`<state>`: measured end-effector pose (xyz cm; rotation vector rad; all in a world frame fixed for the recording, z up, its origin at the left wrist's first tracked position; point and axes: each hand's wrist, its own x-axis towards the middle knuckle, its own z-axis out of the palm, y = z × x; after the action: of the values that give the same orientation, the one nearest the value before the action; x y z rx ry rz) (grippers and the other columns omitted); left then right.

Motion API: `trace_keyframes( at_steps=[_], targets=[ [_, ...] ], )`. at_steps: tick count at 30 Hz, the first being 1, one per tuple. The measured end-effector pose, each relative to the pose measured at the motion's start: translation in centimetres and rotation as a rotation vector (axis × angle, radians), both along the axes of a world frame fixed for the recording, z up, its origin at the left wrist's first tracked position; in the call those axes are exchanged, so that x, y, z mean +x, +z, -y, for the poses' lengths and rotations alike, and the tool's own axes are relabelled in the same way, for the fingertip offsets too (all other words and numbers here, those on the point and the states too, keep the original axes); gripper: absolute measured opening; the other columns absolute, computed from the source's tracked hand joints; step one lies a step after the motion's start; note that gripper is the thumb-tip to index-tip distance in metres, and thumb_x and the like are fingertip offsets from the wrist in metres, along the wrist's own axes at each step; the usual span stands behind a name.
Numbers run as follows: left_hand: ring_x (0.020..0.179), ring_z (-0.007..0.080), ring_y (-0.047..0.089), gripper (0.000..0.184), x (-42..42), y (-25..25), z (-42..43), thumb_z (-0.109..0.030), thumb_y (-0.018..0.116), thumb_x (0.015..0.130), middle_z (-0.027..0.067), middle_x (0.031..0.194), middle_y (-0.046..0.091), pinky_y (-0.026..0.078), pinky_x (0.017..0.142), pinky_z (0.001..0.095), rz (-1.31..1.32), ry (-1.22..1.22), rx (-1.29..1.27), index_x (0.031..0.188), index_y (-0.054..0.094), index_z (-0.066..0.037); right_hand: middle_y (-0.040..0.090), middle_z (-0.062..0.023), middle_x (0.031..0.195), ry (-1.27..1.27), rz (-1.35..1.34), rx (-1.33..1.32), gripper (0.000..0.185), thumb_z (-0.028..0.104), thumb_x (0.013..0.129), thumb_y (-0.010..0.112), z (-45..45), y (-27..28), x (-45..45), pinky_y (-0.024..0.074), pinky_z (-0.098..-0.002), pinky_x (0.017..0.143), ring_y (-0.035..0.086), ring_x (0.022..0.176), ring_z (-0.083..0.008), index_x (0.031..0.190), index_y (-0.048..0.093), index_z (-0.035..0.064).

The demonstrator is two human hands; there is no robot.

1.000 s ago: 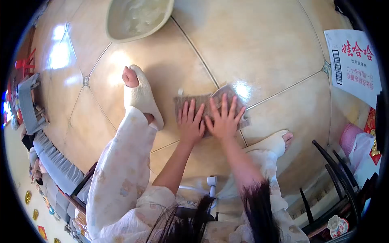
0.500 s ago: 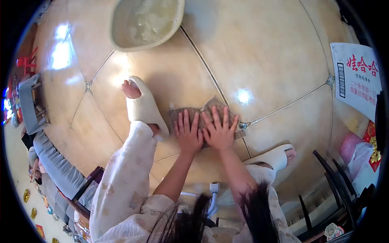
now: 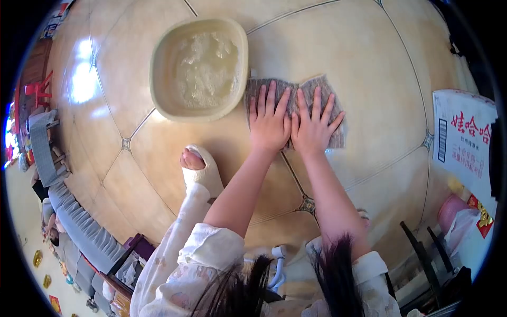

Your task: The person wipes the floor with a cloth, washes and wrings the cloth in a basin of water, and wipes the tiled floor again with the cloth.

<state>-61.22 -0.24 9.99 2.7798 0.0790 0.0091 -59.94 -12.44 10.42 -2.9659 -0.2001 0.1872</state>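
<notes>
A brownish-grey cloth [image 3: 336,138] lies spread on the tiled floor. On its left half my left hand [image 3: 269,126] presses flat, fingers stretched forward and slightly apart. My right hand [image 3: 312,129] rests flat on the right half, its fingers spread wider. The two thumbs are close together near the cloth's middle. Just left of the cloth stands a beige plastic basin [image 3: 157,98], holding cloudy, foamy water [image 3: 203,71]. The basin's right rim is close to the cloth's left edge. Both arms reach forward between my knees.
My white slipper [image 3: 206,171] is on the floor below the basin. A white printed carton [image 3: 462,142] stands at the right, above a pink bin [image 3: 451,208] and dark chair legs [image 3: 422,253]. A grey sofa [image 3: 87,227] and small stool [image 3: 45,145] line the left.
Both hands and the cloth have moved forward, away from my body, ending beside the basin. The view has shifted too, so the basin now shows whole.
</notes>
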Motion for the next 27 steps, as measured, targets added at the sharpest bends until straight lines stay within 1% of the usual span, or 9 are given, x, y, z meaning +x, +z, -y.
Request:
trace_keyframes(
  at_steps=[1,3,10,15,18,20,21,24,27],
  targets=[
    [0.147,0.0322,0.025,0.059,1.6,0.1,-0.2,-0.03,0.049,0.091,0.0116,0.159,0.029,0.018,0.118,0.0534,-0.008,-0.005,0.023,0.149,0.041,-0.023,0.014,-0.0075,0.165,0.0,0.006,0.001,0.058,0.043,0.098,0.044,-0.2,-0.1,1.6,0.0002,-0.0743,0.11,0.004,0.15,-0.043,0.154,0.029,0.0376],
    [0.147,0.0324,0.025,0.059,4.8,-0.1,-0.3,-0.029,0.049,0.09,0.0118,0.159,0.029,0.018,0.118,0.0533,0.018,0.005,0.021,0.149,0.042,-0.023,0.012,-0.0067,0.165,0.0,0.006,-0.015,0.057,0.044,0.099,0.041,-0.4,-0.2,4.6,-0.001,-0.0742,0.111,0.001,0.15,-0.0426,0.154,0.026,0.0392],
    [0.148,0.0325,0.022,0.059,13.9,-0.4,-0.5,-0.026,0.048,0.091,0.0112,0.159,0.028,0.017,0.119,0.053,0.053,0.07,0.001,0.149,0.041,-0.024,0.013,-0.0044,0.165,0.009,0.063,-0.039,0.054,0.045,0.1,0.038,-1.0,-0.9,14.1,0.0002,-0.0731,0.112,0.002,0.151,-0.0409,0.153,0.027,0.0419],
    [0.147,0.0316,0.025,0.058,20.4,-1.2,-0.5,-0.03,0.046,0.091,0.011,0.158,0.031,0.015,0.12,0.0512,0.145,0.112,0.039,0.148,0.043,-0.024,0.021,-0.0037,0.164,0.057,0.162,-0.04,0.054,0.047,0.1,0.039,-1.1,-1.6,21.0,0.0039,-0.0735,0.111,0.011,0.15,-0.0402,0.152,0.03,0.041],
    [0.149,0.031,0.023,0.059,25.1,-2.1,-0.9,-0.033,0.045,0.09,0.0113,0.159,0.03,0.014,0.121,0.05,0.182,0.087,0.054,0.148,0.043,-0.024,0.024,-0.0031,0.162,0.084,0.237,-0.043,0.053,0.048,0.099,0.041,-0.8,-2.4,25.6,0.0072,-0.0727,0.112,0.016,0.15,-0.0375,0.151,0.033,0.0394],
    [0.148,0.0305,0.025,0.058,27.6,-2.5,-1.6,-0.032,0.044,0.092,0.0104,0.159,0.031,0.015,0.121,0.0496,0.222,-0.003,0.092,0.149,0.041,-0.025,0.026,-0.0028,0.162,0.122,0.278,-0.032,0.053,0.049,0.099,0.042,-0.3,-3.0,28.6,0.0093,-0.0717,0.112,0.018,0.149,-0.0348,0.151,0.035,0.0385],
    [0.148,0.0301,0.025,0.058,28.3,-2.7,-2.1,-0.032,0.044,0.092,0.0101,0.159,0.031,0.015,0.121,0.0496,0.224,-0.058,0.108,0.15,0.04,-0.025,0.026,-0.0022,0.162,0.122,0.278,-0.026,0.054,0.049,0.098,0.042,0.0,-3.0,29.0,0.0106,-0.0671,0.115,0.019,0.15,-0.0308,0.151,0.035,0.0364],
    [0.148,0.0286,0.025,0.059,27.6,-2.7,-1.9,-0.033,0.044,0.093,0.0092,0.159,0.031,0.015,0.121,0.0498,0.219,-0.156,0.108,0.151,0.038,-0.026,0.026,-0.0025,0.162,0.067,0.313,0.083,0.056,0.049,0.098,0.042,0.6,-3.7,28.2,0.01,-0.0633,0.117,0.02,0.15,-0.0302,0.152,0.034,0.0345],
    [0.148,0.0296,0.025,0.06,24.2,-2.1,-0.6,-0.032,0.047,0.092,0.0103,0.158,0.032,0.016,0.12,0.0505,0.186,-0.205,0.109,0.151,0.037,-0.024,0.024,-0.0035,0.163,0.004,0.252,0.012,0.059,0.05,0.098,0.041,2.0,-2.9,24.0,0.0075,-0.062,0.118,0.016,0.15,-0.0324,0.153,0.032,0.0335]
  ],
)
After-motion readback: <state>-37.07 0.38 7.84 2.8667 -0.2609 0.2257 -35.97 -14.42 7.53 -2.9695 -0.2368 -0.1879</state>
